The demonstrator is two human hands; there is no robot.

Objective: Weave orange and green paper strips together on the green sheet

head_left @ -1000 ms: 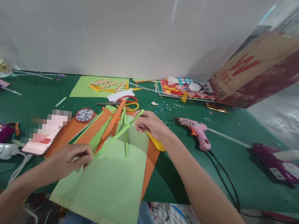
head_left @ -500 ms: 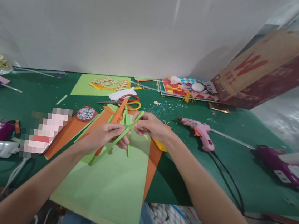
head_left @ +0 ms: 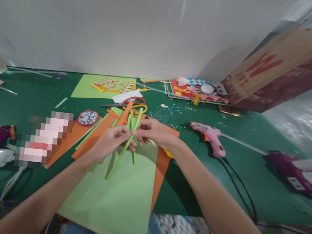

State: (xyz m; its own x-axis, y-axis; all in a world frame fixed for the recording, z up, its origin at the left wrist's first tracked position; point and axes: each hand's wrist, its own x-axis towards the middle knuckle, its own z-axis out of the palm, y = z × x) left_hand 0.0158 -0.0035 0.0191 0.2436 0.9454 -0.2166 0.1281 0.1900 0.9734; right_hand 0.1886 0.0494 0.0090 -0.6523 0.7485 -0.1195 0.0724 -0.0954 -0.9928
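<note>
Between my two hands is a light green paper strip (head_left: 118, 161), its long end slanting down towards me and its short end pointing up. My left hand (head_left: 115, 138) pinches it near the middle from the left. From the right, the fingers of my right hand (head_left: 151, 131) press on the same spot. Beneath both hands lie green paper sheets (head_left: 126, 200) over orange paper (head_left: 161, 170). Orange strips (head_left: 125, 114) and more green strips rest just beyond my fingers. Scissors (head_left: 134, 105) with red and yellow handles lie behind them.
A pink glue gun (head_left: 210, 136) with its cord lies on the right, near a purple power socket (head_left: 297, 172). A round pin box (head_left: 87, 118) and a blurred pink object (head_left: 46, 138) are on the left. A paper bag (head_left: 276, 70) leans at the back right.
The green strip has turned steeper, its lower end swinging to the right. My right hand has closed in on my left, and its fingers now meet the strip at the left fingertips.
</note>
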